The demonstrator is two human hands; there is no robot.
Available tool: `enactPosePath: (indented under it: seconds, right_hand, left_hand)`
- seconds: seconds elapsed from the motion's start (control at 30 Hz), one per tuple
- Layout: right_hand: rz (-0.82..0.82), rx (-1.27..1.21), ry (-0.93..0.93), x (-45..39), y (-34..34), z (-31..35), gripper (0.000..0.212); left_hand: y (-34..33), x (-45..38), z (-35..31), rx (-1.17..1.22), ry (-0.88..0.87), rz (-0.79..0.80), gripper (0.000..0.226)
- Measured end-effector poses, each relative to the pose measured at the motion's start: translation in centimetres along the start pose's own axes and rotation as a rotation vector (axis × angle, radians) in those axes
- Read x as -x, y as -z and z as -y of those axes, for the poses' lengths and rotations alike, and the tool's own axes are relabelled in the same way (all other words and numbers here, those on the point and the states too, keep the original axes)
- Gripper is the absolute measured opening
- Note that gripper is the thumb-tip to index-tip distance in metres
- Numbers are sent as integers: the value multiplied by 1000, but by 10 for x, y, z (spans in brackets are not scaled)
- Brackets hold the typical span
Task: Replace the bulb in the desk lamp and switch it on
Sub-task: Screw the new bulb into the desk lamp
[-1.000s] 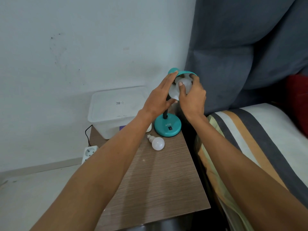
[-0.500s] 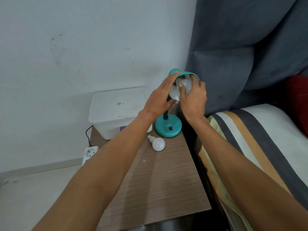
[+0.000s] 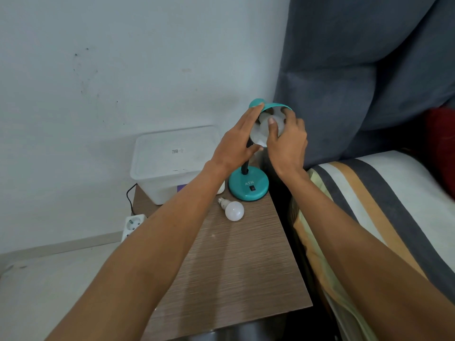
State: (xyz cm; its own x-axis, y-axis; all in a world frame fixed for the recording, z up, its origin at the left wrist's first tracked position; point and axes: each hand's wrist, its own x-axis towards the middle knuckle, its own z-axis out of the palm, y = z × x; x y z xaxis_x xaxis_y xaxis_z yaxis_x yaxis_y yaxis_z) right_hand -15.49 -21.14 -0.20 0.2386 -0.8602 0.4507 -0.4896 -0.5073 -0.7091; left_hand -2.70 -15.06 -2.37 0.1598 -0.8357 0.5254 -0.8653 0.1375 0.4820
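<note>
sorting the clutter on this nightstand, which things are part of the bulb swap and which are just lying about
Part of the job:
teal desk lamp
bulb in the shade, gripped by the right hand
left hand steadying the shade
loose bulb on the nightstand

Just lying about:
white plastic box
power strip
striped bedding

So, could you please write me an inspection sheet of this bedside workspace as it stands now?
Surface: wooden bedside table, mostly bare at front.
Job's things: teal desk lamp unlit; bulb in shade; loose bulb lying beside the base.
Clutter: white lidded box at back.
Hands: left hand steadies the shade; right hand grips the bulb in shade.
Cables: black cord; power strip on floor.
Surroundings: wall, grey curtain, striped bedding.
</note>
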Motion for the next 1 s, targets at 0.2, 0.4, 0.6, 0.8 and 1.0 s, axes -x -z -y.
enactPosePath:
  seconds: [0.2,0.4,0.6,0.8,1.0]
  right_hand:
    - [91,-8,53,2,-2,-5,57]
    - [68,-65,-128,-2,2,3,57]
    - [45,34,143,2,-1,2,40]
    - [113,-5,73,-3,1,-1,52]
    - [87,49,19,-5,3,0,57]
  left_hand:
    - [-2,-1,3,2,9,-1,91]
    - [1,-1,0,-3,16,4,90]
    - [1,0,1,-3,22,-1,92]
    - [2,0,1,-1,30,3,92]
    - [1,-1,2,-10,14,-1,91]
